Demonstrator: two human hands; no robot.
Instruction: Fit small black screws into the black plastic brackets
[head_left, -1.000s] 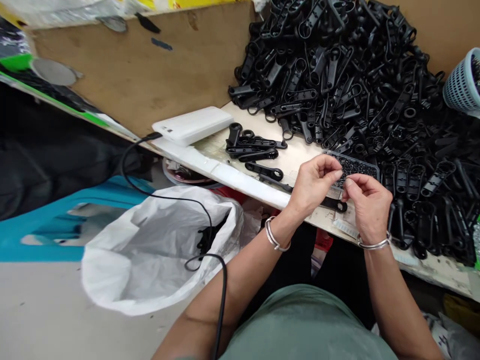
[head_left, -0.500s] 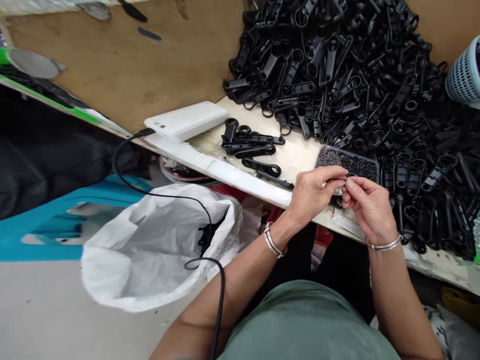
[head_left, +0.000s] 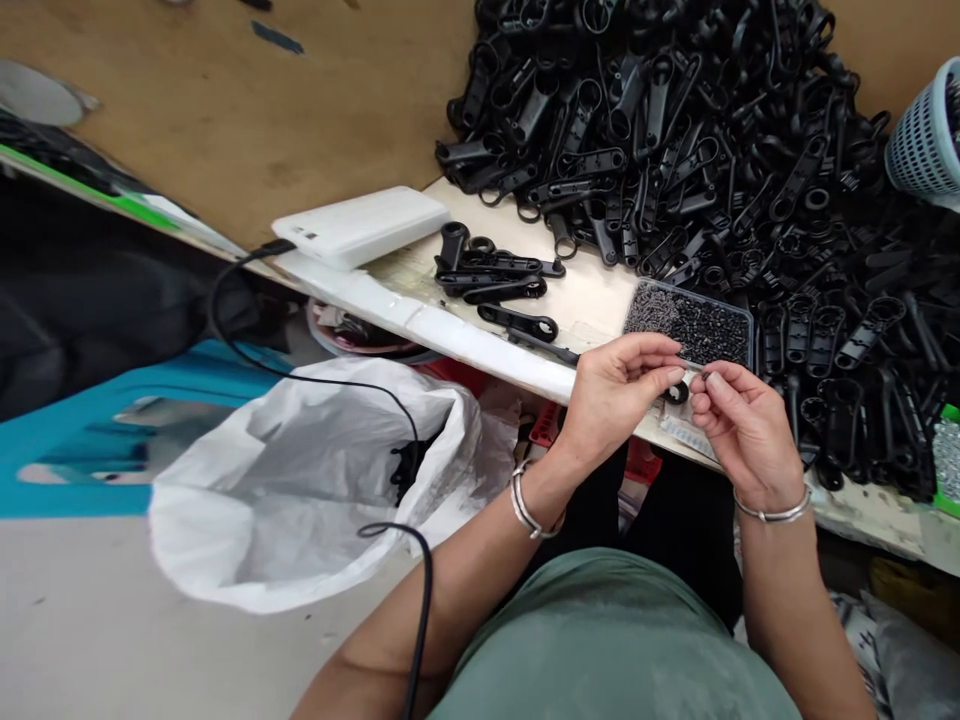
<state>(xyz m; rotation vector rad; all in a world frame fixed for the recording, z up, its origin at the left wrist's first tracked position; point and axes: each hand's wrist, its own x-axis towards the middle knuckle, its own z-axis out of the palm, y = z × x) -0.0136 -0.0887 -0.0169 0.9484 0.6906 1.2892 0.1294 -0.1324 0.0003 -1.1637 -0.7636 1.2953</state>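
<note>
Over the bench's front edge, my right hand [head_left: 742, 425] pinches a tiny dark piece [head_left: 704, 375] between thumb and forefinger; its exact kind is too small to tell. My left hand [head_left: 616, 395] is just to its left, thumb and forefinger slightly apart with nothing visible between them. Directly behind the hands lies a shallow clear box [head_left: 751, 335] of tiny grey and black pieces. Between the hands shows the ring end of a black plastic part [head_left: 676, 392], partly hidden. Several black plastic arms with ring ends [head_left: 517, 320] lie left of the box.
A big heap of black plastic arms [head_left: 660, 130] covers the back and right of the bench. A white power bank [head_left: 364, 225] with a black cable sits at left. Below hangs an open white bag [head_left: 247, 500]. A blue basket [head_left: 926, 140] stands far right, above a green tray [head_left: 949, 470].
My hands have drawn apart: the fingertips met before, and now a gap separates them. The dark piece shows in my right fingertips. The view has shifted slightly.
</note>
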